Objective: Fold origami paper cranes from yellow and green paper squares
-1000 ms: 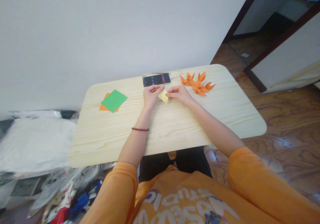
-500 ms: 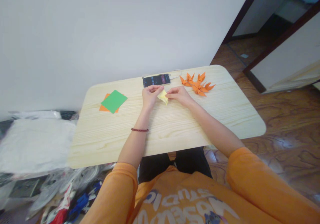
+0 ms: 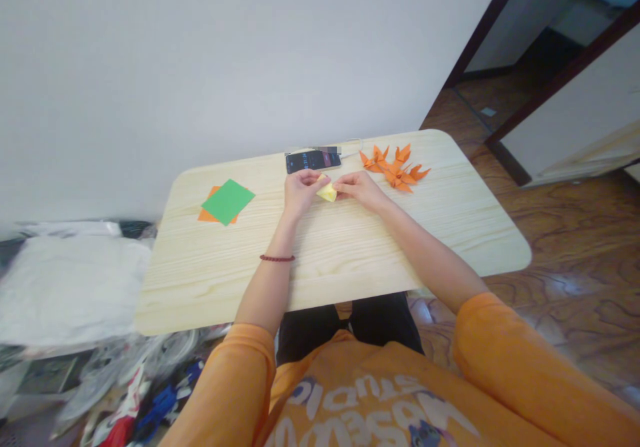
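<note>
A small folded piece of yellow paper (image 3: 327,191) is held just above the table, between my two hands. My left hand (image 3: 301,192) pinches its left side with thumb and fingers. On the opposite edge, my right hand (image 3: 361,189) grips it between thumb and forefinger. The folds are too small to make out fully. Several orange folded paper cranes (image 3: 397,169) lie in a cluster beyond my right hand. Off to the left, a green paper square (image 3: 229,202) lies over orange paper (image 3: 206,216), whose corners stick out.
A phone (image 3: 313,160) with a lit screen and a white cable (image 3: 353,153) lies by the wall (image 3: 240,67), just past my hands. The pale wooden table (image 3: 200,280) has rounded corners. Bags and mixed items (image 3: 125,380) are heaped to its left.
The yellow paper has turned and lies flatter between my fingers, its lower point no longer hanging down. My right fingers have shifted slightly along its edge.
</note>
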A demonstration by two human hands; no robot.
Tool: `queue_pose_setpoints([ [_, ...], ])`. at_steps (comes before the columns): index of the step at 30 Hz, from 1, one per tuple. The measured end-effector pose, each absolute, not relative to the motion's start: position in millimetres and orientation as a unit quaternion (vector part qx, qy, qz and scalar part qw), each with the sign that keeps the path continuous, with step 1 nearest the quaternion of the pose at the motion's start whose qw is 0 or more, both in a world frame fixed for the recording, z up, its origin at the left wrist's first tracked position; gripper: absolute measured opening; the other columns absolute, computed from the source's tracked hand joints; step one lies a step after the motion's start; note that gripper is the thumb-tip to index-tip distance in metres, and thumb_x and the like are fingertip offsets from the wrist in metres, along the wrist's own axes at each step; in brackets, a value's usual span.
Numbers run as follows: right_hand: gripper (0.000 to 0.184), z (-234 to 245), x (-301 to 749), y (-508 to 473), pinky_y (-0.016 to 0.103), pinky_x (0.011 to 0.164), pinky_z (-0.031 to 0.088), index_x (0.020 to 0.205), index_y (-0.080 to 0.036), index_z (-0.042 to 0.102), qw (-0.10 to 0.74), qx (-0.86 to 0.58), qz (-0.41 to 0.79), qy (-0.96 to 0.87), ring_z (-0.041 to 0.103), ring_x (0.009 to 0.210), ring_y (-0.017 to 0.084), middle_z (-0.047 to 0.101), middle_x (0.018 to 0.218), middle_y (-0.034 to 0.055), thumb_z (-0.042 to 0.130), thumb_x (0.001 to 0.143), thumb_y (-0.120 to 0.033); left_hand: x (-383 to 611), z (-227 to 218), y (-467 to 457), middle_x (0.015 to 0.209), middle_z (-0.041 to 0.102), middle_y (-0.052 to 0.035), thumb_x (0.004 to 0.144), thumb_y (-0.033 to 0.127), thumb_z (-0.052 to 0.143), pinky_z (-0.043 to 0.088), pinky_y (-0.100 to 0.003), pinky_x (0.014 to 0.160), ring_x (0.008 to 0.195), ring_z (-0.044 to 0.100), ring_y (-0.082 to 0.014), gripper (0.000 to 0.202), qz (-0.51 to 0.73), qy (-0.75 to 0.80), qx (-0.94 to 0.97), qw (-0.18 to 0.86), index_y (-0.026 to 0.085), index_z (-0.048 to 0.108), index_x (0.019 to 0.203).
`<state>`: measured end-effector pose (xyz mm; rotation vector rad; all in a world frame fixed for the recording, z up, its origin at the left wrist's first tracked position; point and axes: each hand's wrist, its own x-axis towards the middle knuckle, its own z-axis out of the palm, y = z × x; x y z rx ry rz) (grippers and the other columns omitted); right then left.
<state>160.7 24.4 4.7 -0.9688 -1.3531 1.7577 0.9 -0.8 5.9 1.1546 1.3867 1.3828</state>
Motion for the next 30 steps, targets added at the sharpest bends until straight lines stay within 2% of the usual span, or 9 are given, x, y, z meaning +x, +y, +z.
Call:
queue_pose_setpoints([
  [5, 0.033, 0.6, 160.4, 26.9, 0.025, 0.065, 0.056, 0.063, -0.015, 0.069, 0.371, -0.365, 0.689, -0.504, 0.065, 0.064, 0.013, 0.07, 0.065, 0.0023, 0.086, 0.052, -0.041, 0.9, 4.2, 0.7, 0.066, 0.07, -0.0043, 0.061, 0.028, 0.079, 0.05, -0.023, 0.056, 0.059, 0.063, -0.0133, 0.018, 0.567, 0.554, 0.467, 0.393, 0.016, 0.068, 0.067],
  [11, 0.034, 2.5, 158.6, 25.2, 0.027, 0.066, 0.057, 0.088, -0.019, 0.066, 0.404, -0.385, 0.694, -0.454, 0.067, 0.063, 0.012, 0.072, 0.076, 0.0019, 0.081, 0.063, -0.037, 5.0, 0.2, 1.9, 0.066, 0.068, -0.0015, 0.065, 0.025, 0.077, 0.05, -0.021, 0.057, 0.06, 0.063, -0.0113, 0.014, 0.627, 0.548, 0.458, 0.31, 0.017, 0.067, 0.07],
  [16, 0.038, 4.5, 156.5, 22.3, 0.029, 0.067, 0.055, 0.084, -0.018, 0.064, 0.397, -0.412, 0.68, -0.459, 0.066, 0.064, 0.014, 0.071, 0.069, 0.0011, 0.084, 0.053, -0.023, 10.0, 0.3, 0.0, 0.066, 0.066, 0.0008, 0.068, 0.022, 0.073, 0.05, -0.019, 0.059, 0.06, 0.062, -0.009, 0.011, 0.641, 0.538, 0.477, 0.27, 0.018, 0.064, 0.071],
  [20, 0.032, 4.2, 158.7, 24.4, 0.027, 0.064, 0.052, 0.083, -0.017, 0.066, 0.422, -0.449, 0.623, -0.481, 0.064, 0.063, 0.013, 0.07, 0.069, 0.0003, 0.078, 0.053, -0.016, 12.1, 0.3, -1.1, 0.069, 0.067, 0.0008, 0.068, 0.019, 0.072, 0.05, -0.019, 0.06, 0.061, 0.062, -0.0089, 0.013, 0.626, 0.532, 0.495, 0.281, 0.018, 0.063, 0.077],
  [24, 0.023, 0.0, 161.2, 30.2, 0.029, 0.068, 0.052, 0.079, -0.017, 0.067, 0.453, -0.461, 0.554, -0.524, 0.064, 0.067, 0.015, 0.069, 0.071, 0.0014, 0.074, 0.056, -0.017, 11.2, -5.3, 0.8, 0.075, 0.071, -0.0024, 0.069, 0.019, 0.07, 0.052, -0.023, 0.065, 0.066, 0.065, -0.0113, 0.011, 0.597, 0.532, 0.521, 0.3, 0.017, 0.068, 0.08],
  [30, 0.017, -2.8, 161.9, 32.6, 0.034, 0.082, 0.052, 0.078, -0.016, 0.072, 0.465, -0.416, 0.499, -0.601, 0.066, 0.076, 0.017, 0.073, 0.081, 0.0051, 0.072, 0.062, -0.021, 10.6, -11.8, 3.0, 0.079, 0.074, -0.006, 0.069, 0.022, 0.073, 0.056, -0.029, 0.07, 0.067, 0.067, -0.0144, 0.01, 0.574, 0.542, 0.518, 0.328, 0.017, 0.072, 0.077],
])
